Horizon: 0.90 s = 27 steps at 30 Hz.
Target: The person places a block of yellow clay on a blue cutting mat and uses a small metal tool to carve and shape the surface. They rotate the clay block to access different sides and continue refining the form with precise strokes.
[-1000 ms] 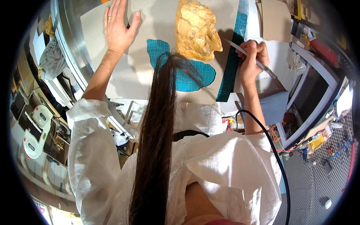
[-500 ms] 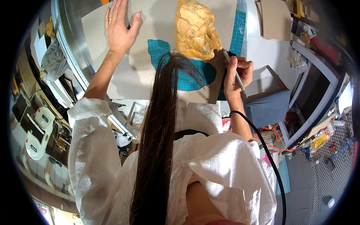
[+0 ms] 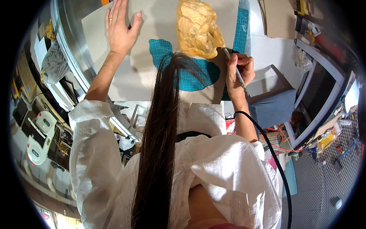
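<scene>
Right hand (image 3: 244,73) pinches a slim pale pen-like tool (image 3: 239,76), tip just beside a lumpy, glossy amber piece (image 3: 199,29) up-left of the grip; boxlike blue-grey thing (image 3: 272,108) below-right, contents unclear; far left, left hand (image 3: 121,38) lies open on beige board (image 3: 131,82)

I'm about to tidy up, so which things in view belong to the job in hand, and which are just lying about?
In the job:
Grey board, under the left hand
Pen-like tool, in the right hand
Crinkled yellow-brown piece, beside the tool's tip
Green gridded mat, at the board's right edge

Seemingly just lying about:
Grey cloth, left
White plastic object, lower left
Yellow packet, right
</scene>
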Tool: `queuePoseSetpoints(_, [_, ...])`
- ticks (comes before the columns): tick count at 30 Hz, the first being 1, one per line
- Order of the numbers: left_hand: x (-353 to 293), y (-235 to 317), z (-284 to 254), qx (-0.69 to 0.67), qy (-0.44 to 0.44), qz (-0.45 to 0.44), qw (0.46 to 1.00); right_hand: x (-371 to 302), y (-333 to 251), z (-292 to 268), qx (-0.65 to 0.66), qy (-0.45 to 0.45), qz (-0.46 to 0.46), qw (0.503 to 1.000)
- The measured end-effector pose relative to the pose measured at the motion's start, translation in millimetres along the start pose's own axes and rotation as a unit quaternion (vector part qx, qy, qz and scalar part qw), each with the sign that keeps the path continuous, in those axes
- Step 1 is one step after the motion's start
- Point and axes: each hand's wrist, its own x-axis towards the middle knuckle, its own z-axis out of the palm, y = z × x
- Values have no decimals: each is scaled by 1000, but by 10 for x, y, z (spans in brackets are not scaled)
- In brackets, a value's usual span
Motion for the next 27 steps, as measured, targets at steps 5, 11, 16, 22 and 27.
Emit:
queuePoseSetpoints(5, [4,5,-14,9,0,1,1000,-17,-10,-6,5,-6,2,1000])
queuePoseSetpoints(11, [-3,-3,-8,8,1,2,1000,-11,-7,-9,6,-9,1,1000])
queuePoseSetpoints(16, [-6,-5,-7,10,0,5,1000,-14,8,-12,1,-9,-6,1000])
queuePoseSetpoints(22, [-1,-11,-1,6,1,8,1000,-11,10,-8,-1,-15,-6,1000])
queuePoseSetpoints(27, [-9,-4,-1,7,0,2,1000,-9,8,-10,-3,-20,-11,1000])
